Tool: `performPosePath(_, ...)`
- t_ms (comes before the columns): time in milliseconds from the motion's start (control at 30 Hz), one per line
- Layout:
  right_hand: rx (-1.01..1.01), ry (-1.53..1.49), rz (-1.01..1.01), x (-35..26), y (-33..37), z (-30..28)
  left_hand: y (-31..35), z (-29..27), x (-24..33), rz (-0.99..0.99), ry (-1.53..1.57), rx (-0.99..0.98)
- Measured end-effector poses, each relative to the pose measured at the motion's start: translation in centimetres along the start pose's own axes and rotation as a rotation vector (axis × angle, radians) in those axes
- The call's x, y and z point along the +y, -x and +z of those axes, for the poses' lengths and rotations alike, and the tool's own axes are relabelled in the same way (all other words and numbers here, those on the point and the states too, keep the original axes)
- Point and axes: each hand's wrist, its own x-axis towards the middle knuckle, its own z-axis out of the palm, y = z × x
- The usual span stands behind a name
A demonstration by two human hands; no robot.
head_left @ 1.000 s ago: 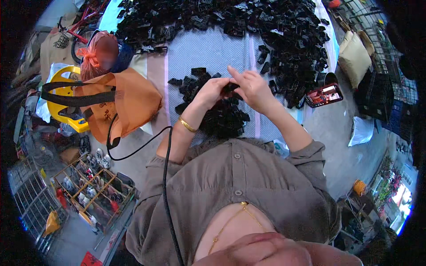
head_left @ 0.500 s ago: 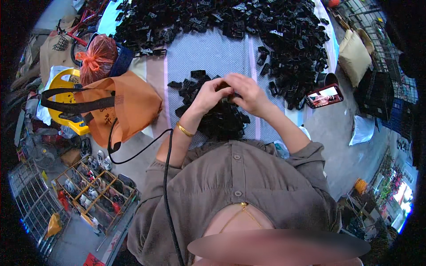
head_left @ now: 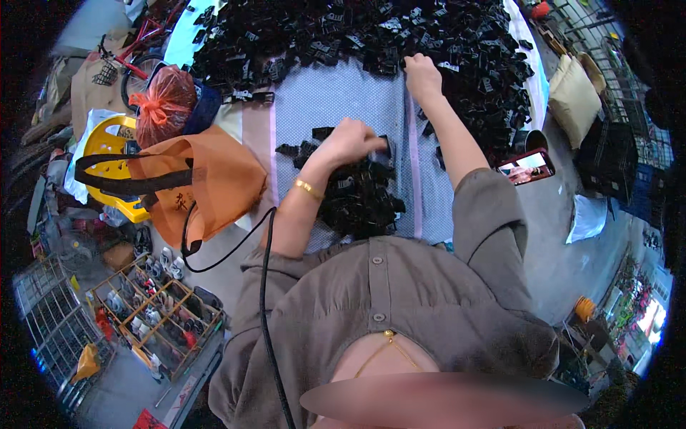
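Note:
Over the near pile of small black plastic pieces [head_left: 361, 204], my left hand [head_left: 350, 141] is closed, a gold bracelet on its wrist. A black plastic piece [head_left: 386, 148] shows at its fingertips, in a pinch. My right hand [head_left: 424, 77] reaches out to the inner edge of the large far heap of the same black pieces [head_left: 321, 32]. Its fingers are curled together among them; what they hold, if anything, is hidden. Both piles rest on a patterned cloth [head_left: 332, 93] with pale blue and pink stripes.
A phone [head_left: 527, 169] and a dark cup [head_left: 529, 141] stand by the cloth's right edge. At left are an orange bag [head_left: 207, 179], a yellow plastic chair [head_left: 107, 154] and a tied red plastic bag [head_left: 166, 100]. A black cable [head_left: 266, 307] runs down my front.
My hands were together over the near pile and have parted. The right has moved forward to the far heap. The left stays over the near pile, with a black piece now showing at its fingers.

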Motion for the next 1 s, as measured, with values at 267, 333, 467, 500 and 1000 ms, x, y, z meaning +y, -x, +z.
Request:
performPosePath(267, 0.067, -0.026, -0.068, -0.1, 3.0, -1.3, -12.1, -1.0, -2.4, -0.179, 0.105, 0.924)
performPosePath(333, 0.169, -0.345, 0.113, -0.5, 4.0, -2.3, -12.9, -1.0, -3.2, -0.173, 0.154, 0.917)
performPosePath(467, 0.053, -1.383, 0.54, -1.6, 5.6, -4.1, -11.7, -0.5, -4.2, -0.1, 0.133, 0.911)
performPosePath(500, 0.018, -1.48, 0.576, -2.5, 6.1, -5.4, -10.6, -0.2, -4.1, -0.087, 0.087, 0.938)
performPosePath(1000, -0.268, -1.447, 0.235, -6.5, 12.5, -8.4, 5.0, 1.0, 2.3, -0.031, 0.725, 0.424)
